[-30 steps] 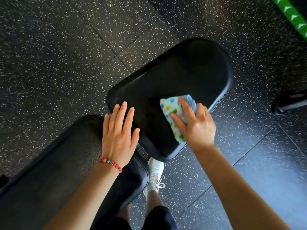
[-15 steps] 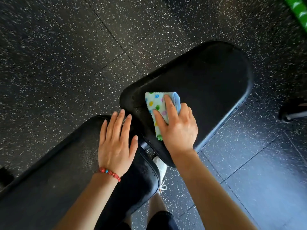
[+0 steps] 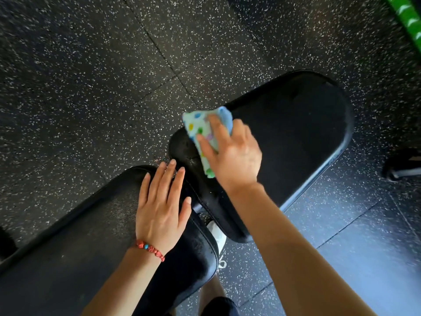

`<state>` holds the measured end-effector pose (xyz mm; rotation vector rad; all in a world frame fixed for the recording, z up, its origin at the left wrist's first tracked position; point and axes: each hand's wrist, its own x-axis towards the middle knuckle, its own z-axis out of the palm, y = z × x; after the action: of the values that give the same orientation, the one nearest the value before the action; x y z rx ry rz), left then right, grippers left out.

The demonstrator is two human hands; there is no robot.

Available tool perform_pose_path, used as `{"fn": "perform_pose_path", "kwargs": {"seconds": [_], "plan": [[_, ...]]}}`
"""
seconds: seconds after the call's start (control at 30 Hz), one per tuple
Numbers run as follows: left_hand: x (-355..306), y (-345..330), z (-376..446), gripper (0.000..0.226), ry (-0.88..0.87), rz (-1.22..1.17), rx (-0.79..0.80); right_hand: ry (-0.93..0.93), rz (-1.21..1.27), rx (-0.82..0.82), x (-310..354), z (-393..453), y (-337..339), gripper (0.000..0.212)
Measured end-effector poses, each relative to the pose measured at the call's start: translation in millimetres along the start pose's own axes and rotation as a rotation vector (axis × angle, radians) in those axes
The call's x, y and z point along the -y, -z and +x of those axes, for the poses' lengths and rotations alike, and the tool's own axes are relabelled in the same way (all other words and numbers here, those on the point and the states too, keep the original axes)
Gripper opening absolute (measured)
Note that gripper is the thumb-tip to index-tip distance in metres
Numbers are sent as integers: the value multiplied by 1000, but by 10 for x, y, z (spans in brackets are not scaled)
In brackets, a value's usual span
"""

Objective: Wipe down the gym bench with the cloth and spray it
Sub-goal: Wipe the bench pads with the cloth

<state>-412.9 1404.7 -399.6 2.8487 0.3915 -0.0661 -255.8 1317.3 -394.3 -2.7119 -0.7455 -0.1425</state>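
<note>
Cloth (image 3: 200,135) slid to seat pad (image 3: 296,137) edge, under pressing right hand (image 3: 232,156), left hand (image 3: 161,206) flat, spread

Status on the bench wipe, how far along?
Mid-wipe. The right hand presses the spotted cloth at the seat pad's left edge; what is already wiped cannot be told. The left hand rests flat and empty on the back pad, which has dusty specks. No spray bottle is in view, so spraying looks left.
</note>
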Motion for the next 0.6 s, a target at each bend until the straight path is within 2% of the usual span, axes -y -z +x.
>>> {"fn": "perform_pose_path", "kwargs": {"seconds": [0.1, 0.17, 0.3, 0.4, 0.6], "plan": [[-29, 14, 6, 49, 4, -26, -41, 132, 35, 22, -115, 47, 16, 41], [-101, 58, 69, 49, -7, -55, -58, 147, 3, 15, -265, 167, 39, 43], [-336, 85, 294, 52, -52, -88, -70, -132, -2, -29, -719, 466, 152, 45], [-511, -7, 475, 52, -96, -102, -51, -301, -55, 107, -1065, 623, 309, 49], [-595, -159, 565, 53, -99, -23, 10, -481, -27, 139, -1374, 585, 448, 52]]}}
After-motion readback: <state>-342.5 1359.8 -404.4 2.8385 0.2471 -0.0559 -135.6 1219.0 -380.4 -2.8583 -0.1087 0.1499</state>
